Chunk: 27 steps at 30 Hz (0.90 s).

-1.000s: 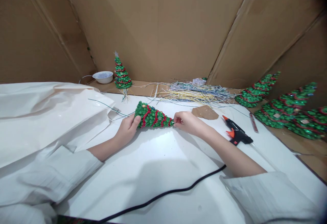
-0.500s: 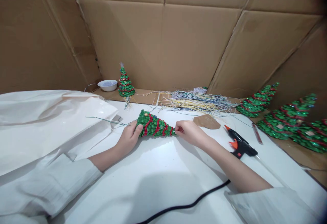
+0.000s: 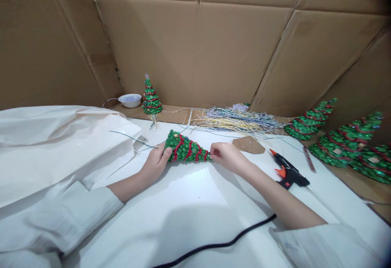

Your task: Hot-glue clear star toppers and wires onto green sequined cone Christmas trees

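Observation:
A small green cone-shaped Christmas tree (image 3: 185, 150) with red bead garlands lies on its side on the white table (image 3: 189, 207), tip pointing right. My left hand (image 3: 155, 163) grips its wide base, thumb on the green scales. My right hand (image 3: 225, 157) pinches the tree's narrow tip, fingers pressed together. Thin green wires (image 3: 131, 138) stick out to the left from the tree's base.
A black and orange glue gun (image 3: 287, 172) lies right of my right hand, its black cord (image 3: 220, 242) crossing the table front. A bundle of coloured wires (image 3: 238, 120), a brown scrap (image 3: 249, 145), a white bowl (image 3: 130, 99), one upright finished tree (image 3: 151, 97) and several lying ones (image 3: 345, 139) ring the table. White sheeting (image 3: 58, 146) covers the left.
Both hands keep their hold on the tree. The view has shifted down and slightly right over the second; the tree's place on the table hardly differs.

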Tool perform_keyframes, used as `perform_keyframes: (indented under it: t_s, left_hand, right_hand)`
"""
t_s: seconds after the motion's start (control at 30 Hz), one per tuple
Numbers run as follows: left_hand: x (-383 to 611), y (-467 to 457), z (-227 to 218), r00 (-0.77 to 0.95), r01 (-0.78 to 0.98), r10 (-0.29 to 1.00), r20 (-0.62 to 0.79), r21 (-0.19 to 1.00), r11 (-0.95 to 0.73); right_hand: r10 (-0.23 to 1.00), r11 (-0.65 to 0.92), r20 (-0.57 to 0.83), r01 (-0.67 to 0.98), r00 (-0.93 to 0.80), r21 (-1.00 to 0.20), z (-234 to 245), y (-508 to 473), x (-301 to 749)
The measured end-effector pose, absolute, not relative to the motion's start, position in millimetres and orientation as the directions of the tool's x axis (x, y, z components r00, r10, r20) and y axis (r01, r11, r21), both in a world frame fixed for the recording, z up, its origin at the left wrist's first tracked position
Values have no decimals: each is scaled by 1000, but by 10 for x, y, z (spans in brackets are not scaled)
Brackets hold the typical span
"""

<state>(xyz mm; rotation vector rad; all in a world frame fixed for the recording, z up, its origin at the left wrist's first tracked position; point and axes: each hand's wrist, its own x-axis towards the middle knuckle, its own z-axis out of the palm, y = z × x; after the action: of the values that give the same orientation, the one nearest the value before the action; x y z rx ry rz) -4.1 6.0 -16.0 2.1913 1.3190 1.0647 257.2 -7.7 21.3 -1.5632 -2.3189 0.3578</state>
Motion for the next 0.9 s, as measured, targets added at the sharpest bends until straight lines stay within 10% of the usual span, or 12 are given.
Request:
perform_keyframes:
  t_s: [0.9]
  left_hand:
    - [-39,66,-162,298,505,868,397,706,-496]
  right_hand:
    - [940,340,101,864,-327,-370,248,-111,2534]
